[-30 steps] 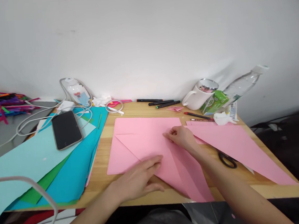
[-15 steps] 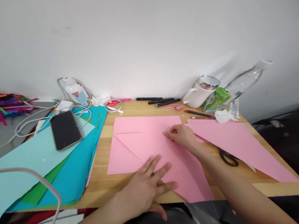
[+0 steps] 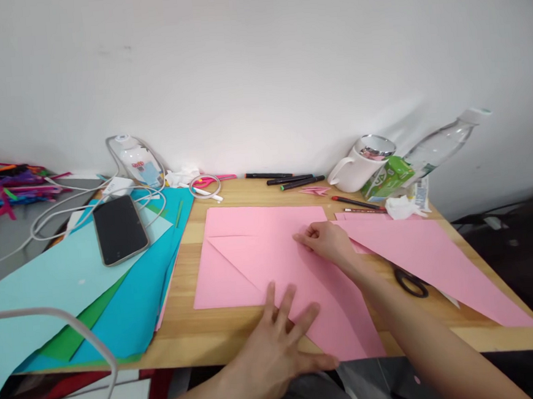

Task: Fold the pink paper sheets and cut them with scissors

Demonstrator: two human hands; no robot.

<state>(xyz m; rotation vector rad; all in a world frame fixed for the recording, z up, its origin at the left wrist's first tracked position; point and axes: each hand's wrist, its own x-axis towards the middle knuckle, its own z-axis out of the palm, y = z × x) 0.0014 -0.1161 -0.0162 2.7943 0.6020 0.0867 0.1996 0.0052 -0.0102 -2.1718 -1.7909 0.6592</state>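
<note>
Right hand [image 3: 329, 242], curled, touches pink paper [image 3: 268, 224]; left hand [image 3: 275, 351] is splayed.

green carton [image 3: 388, 178]: white letters, an A legible at most | small bottle [image 3: 137, 163]: red label print, too blurred

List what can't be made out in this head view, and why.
Head view, now:
Black handle: the rest, under the pink sheet at right.
Right hand: whether its curled fingers pinch the folded pink paper; the hand covers them.
Clear bottle at right: its base, behind the green carton.
Colourful strands: some ends, cut off by the left edge.
</note>
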